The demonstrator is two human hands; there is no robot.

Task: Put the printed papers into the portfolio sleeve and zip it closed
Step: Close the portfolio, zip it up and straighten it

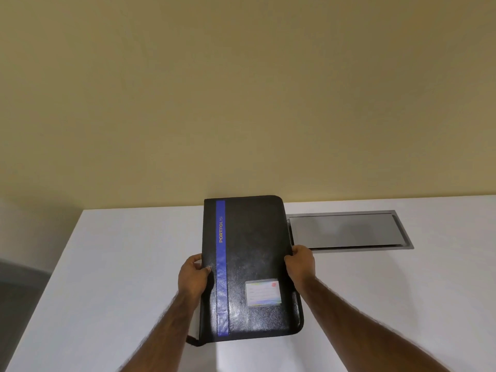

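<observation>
A black portfolio (255, 253) with a blue stripe reading PORTFOLIO and a small label card (263, 293) is held over the white table (107, 277), cover up and closed. My left hand (193, 276) grips its left edge, thumb on the cover. At its right edge my right hand (300, 265) clasps it at about the same height. A short black strap (193, 340) hangs at its near left corner. No printed papers are in view.
A grey metal cable hatch (349, 230) is set into the table at the back right, partly behind the portfolio. A beige wall rises behind the table. The table's left edge drops off to a dark floor (18, 285).
</observation>
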